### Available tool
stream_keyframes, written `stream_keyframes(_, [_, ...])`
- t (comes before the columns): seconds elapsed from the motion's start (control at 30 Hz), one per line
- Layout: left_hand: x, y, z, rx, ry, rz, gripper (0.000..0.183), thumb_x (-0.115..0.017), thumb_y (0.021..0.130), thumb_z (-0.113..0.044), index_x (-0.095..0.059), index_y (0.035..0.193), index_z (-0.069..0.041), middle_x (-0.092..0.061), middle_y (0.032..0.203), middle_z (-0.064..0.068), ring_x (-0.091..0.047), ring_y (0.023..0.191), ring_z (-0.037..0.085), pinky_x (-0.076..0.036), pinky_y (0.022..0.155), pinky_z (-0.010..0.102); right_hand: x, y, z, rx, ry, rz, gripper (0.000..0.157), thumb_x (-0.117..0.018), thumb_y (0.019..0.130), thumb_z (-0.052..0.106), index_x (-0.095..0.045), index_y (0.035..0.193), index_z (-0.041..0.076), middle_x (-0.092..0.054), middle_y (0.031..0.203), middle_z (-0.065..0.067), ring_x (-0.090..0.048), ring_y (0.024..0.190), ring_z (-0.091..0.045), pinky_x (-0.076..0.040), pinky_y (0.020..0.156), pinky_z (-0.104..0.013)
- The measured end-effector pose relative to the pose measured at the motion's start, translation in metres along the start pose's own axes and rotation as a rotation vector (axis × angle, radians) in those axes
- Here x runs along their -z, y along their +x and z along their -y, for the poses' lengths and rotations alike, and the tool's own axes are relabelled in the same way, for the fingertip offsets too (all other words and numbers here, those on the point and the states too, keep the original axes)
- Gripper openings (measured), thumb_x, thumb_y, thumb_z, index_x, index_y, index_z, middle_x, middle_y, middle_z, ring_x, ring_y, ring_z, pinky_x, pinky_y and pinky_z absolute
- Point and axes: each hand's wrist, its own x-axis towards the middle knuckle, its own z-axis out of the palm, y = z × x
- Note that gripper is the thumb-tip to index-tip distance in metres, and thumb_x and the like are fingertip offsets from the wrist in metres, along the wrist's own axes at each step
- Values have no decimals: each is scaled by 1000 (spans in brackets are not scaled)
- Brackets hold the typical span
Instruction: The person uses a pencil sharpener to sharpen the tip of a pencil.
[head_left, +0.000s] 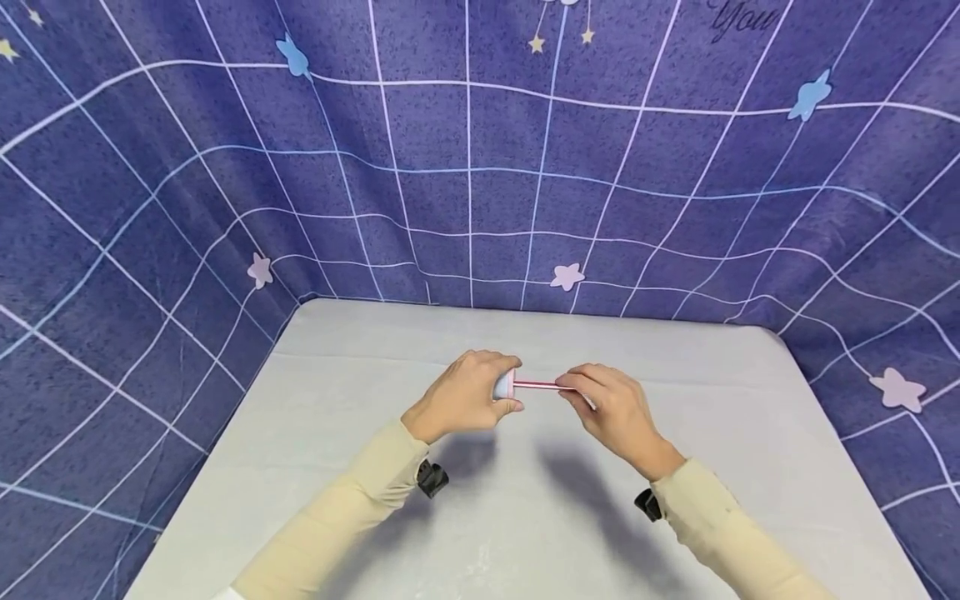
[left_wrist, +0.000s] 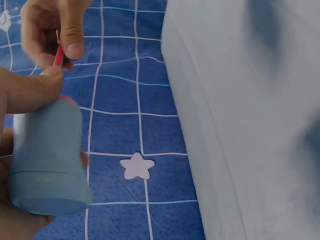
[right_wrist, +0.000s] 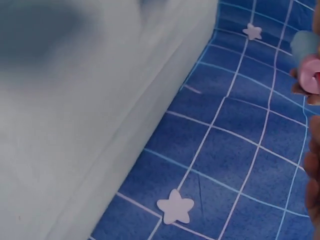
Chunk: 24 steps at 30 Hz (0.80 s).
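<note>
Above the table, my left hand (head_left: 463, 393) grips a light blue pencil sharpener (left_wrist: 47, 145) with a pink end. In the left wrist view its rounded body tapers towards that end, and my left thumb lies along it. A thin red pencil (head_left: 534, 385) with a pale stripe runs from the pink end to my right hand (head_left: 611, 408), which pinches it between thumb and fingers. The pencil's tip at the sharpener is hidden. In the right wrist view, the sharpener's round pink face (right_wrist: 309, 75) shows at the right edge, cut off by the frame.
A table (head_left: 495, 533) with a pale cover lies beneath both hands and carries their shadows. Behind it and at its sides hangs a dark blue curtain (head_left: 450, 200) with grid lines and stars. Black wrist cameras (head_left: 432, 478) sit at the cuffs of the beige sleeves.
</note>
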Motion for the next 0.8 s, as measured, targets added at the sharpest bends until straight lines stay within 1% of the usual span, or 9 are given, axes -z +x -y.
stream_keyframes(0.13, [4,1,-2,49,-111,82,39,-69,73,-32,-60,103,-8,-57,77,-6,-51,64,6,-43,55,19,1,-3,1,112,-131,-140,15,-59,85,24,-70,88,15,-66,77,4,-57,62,-13,-37,51,-26])
stream_keyframes(0.23, [7,1,-4,73,-146,124,39,-70,73,-31,-60,103,-9,-55,74,-7,-50,59,5,-41,51,17,2,-4,3,164,-187,-193,17,-58,86,24,-71,88,15,-67,76,3,-56,58,-13,-35,48,-25])
stream_keyframes(0.37, [8,2,-6,40,-114,146,33,-71,72,-30,-61,96,-10,-52,71,-8,-48,58,4,-40,52,18,3,-5,6,157,-130,-169,15,-59,85,21,-71,87,14,-67,75,4,-54,54,-11,-37,46,-24])
stream_keyframes(0.47, [8,0,-9,-17,-41,142,27,-71,71,-31,-58,84,-12,-50,66,-7,-46,57,6,-41,55,20,5,-6,10,81,-23,-97,9,-64,80,17,-71,85,13,-66,74,5,-54,55,-8,-40,46,-23])
stream_keyframes(0.53, [7,-2,-11,-56,46,119,30,-72,70,-33,-58,85,-12,-54,69,-6,-50,61,7,-43,61,23,6,-6,12,-39,93,-3,9,-69,75,13,-71,84,13,-66,73,5,-52,53,-5,-40,45,-20])
stream_keyframes(0.57, [7,-3,-12,-79,99,103,33,-72,70,-35,-60,89,-10,-57,72,-5,-52,65,9,-44,64,25,8,-6,13,-129,179,66,10,-70,74,11,-71,83,12,-66,72,5,-50,52,-4,-39,44,-19])
stream_keyframes(0.63, [5,-7,-16,-131,218,82,42,-71,71,-38,-61,97,-7,-62,81,-1,-56,72,12,-43,70,27,11,-6,13,-366,406,241,11,-71,73,8,-71,83,8,-65,69,4,-46,49,-2,-36,41,-18])
stream_keyframes(0.73, [0,-15,-22,-212,365,50,52,-70,72,-40,-59,109,-5,-64,94,2,-57,82,15,-41,73,28,16,-4,12,-778,746,481,15,-68,76,8,-69,87,-2,-64,63,1,-39,43,-3,-30,36,-18])
stream_keyframes(0.8, [-5,-20,-25,-253,421,37,53,-69,72,-41,-58,110,-6,-63,94,2,-56,81,15,-41,73,27,18,-3,10,-958,873,611,20,-66,78,9,-66,90,-7,-62,60,0,-36,40,-5,-25,35,-19])
